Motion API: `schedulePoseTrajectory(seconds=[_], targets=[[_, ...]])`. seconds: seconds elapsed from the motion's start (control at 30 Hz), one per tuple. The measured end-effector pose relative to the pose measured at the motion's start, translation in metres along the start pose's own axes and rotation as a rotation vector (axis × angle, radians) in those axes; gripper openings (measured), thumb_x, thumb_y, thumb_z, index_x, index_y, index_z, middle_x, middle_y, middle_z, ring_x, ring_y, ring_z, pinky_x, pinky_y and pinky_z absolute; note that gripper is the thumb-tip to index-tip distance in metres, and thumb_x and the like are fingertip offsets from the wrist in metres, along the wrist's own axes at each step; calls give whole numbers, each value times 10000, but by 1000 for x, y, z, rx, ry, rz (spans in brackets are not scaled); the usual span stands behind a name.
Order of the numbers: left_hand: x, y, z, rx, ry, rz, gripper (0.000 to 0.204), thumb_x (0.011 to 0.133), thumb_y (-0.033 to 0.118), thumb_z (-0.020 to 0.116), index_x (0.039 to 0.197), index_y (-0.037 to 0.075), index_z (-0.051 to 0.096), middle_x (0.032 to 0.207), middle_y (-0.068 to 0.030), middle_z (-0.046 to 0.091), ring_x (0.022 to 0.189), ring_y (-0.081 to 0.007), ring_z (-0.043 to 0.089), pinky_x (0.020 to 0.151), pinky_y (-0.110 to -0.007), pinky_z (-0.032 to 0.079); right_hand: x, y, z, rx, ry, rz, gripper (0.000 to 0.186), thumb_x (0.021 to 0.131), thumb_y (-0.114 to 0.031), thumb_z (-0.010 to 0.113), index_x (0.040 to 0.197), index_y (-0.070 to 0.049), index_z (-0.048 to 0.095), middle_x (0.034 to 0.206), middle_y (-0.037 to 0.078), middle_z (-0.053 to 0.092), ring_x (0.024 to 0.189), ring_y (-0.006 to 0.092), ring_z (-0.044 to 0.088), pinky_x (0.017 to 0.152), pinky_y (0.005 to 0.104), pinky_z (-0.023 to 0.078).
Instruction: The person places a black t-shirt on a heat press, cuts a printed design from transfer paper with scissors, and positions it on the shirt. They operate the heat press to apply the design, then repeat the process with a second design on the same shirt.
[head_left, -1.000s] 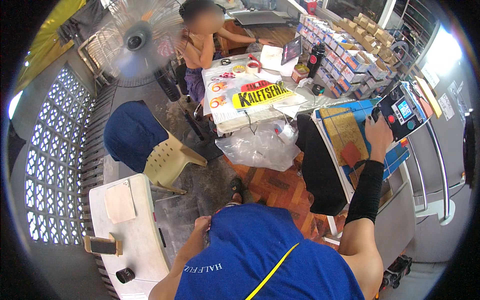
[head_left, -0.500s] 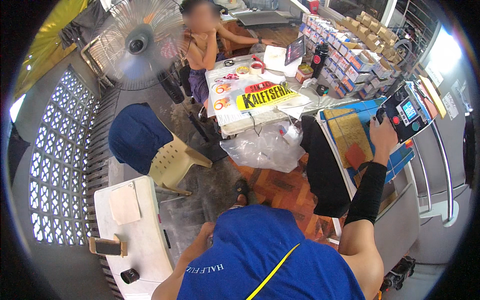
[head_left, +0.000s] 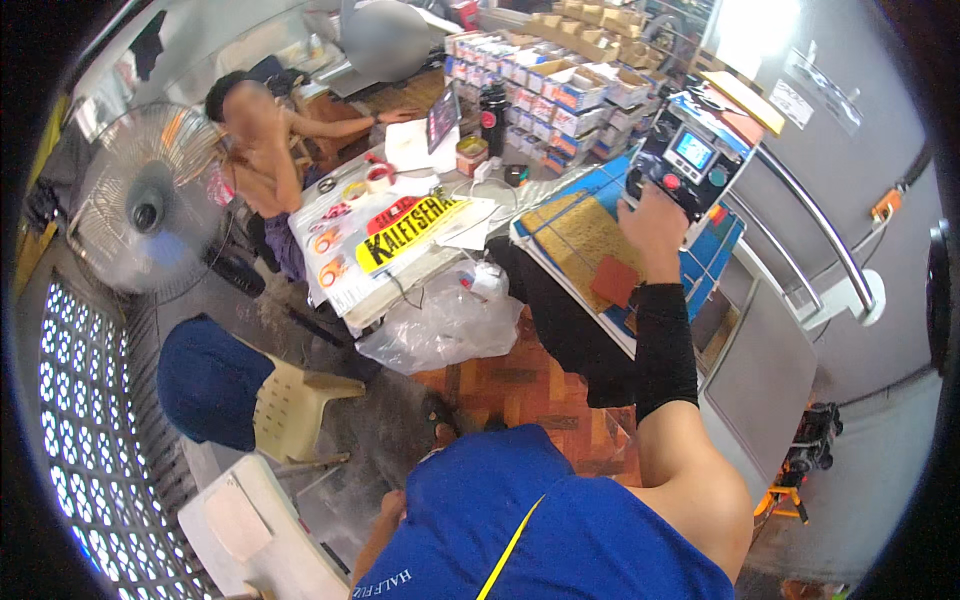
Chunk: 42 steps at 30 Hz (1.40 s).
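Right arm: reaches well forward from the shoulder, almost straight, a black sleeve (head_left: 665, 345) covering the forearm while the upper arm stays bare; it passes over the near edge of the blue-topped bed (head_left: 592, 190).
Right hand: the right hand (head_left: 655, 235) is raised, back upward, fingers bent toward the near-left corner of the control box (head_left: 660, 148).
Right grip: fingers drawn in narrowly against a dark part at the box's left edge; whether they close around it, I cannot tell.
Control box: black, with a lit screen (head_left: 692, 150) and a red button (head_left: 669, 181), above the bed's far right corner.
Blue-topped bed: a yellow-brown sheet (head_left: 562, 238) lies toward its left edge, an orange-red square (head_left: 612, 280) near its near edge, beside the sleeve; black cloth (head_left: 565, 335) hangs below the near-left edge.
Left arm: low beside the blue shirt (head_left: 560, 530), mostly hidden by it.
Left hand: the left hand (head_left: 393, 504) is down at the shirt's left side; its grip I cannot tell.
Work table: the table (head_left: 520, 203) carries a yellow-and-red printed piece (head_left: 415, 235) toward its near edge; a clear plastic bag (head_left: 440, 330) hangs below that edge.
Co-worker: a seated person (head_left: 265, 160) at the table's left edge, one arm stretched across the far end.
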<state>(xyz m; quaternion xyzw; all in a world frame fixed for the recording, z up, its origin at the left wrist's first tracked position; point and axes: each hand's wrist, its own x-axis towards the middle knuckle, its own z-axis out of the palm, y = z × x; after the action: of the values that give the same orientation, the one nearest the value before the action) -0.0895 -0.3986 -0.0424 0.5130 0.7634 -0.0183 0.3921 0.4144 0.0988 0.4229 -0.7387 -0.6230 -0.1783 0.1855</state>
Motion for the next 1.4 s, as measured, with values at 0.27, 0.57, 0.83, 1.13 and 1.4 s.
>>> schedulePoseTrajectory(seconds=[0.27,0.57,0.83,1.13,1.4], targets=[[10,17,-17,-245,-69,-205,343,920,328,593,979,40,771,943,-203,765,840,-358,744,732,-439,554,-1,-4,-8,68,-77,5,571,878,-462,715,1236,-20,659,1134,176,747,1067,363,718,930,482,559],[34,21,-8,-423,76,-48,380,928,368,615,1052,47,776,1012,-224,756,944,-379,739,822,-453,565,-1,-2,0,49,-27,-12,595,862,-466,732,1234,-9,652,1071,187,754,1054,357,722,904,478,567],[50,25,-30,-53,69,175,404,925,387,589,1047,52,780,1070,-219,754,1008,-395,730,842,-470,569,-1,-1,1,90,-16,-28,619,850,-428,750,1282,-4,624,1140,197,735,1075,363,712,946,478,548],[134,52,-85,470,-301,436,437,907,407,561,1052,63,787,1068,-190,767,1013,-376,738,861,-459,587,-3,-7,-5,71,-61,5,571,871,-424,735,1250,-9,633,1164,199,710,1083,357,701,974,480,531],[237,118,-136,288,-314,320,298,796,315,723,818,24,785,773,-186,740,727,-352,741,653,-467,579,12,-25,-12,-29,-142,62,522,871,-446,738,1140,-4,672,1136,225,725,1047,373,717,900,481,561]])
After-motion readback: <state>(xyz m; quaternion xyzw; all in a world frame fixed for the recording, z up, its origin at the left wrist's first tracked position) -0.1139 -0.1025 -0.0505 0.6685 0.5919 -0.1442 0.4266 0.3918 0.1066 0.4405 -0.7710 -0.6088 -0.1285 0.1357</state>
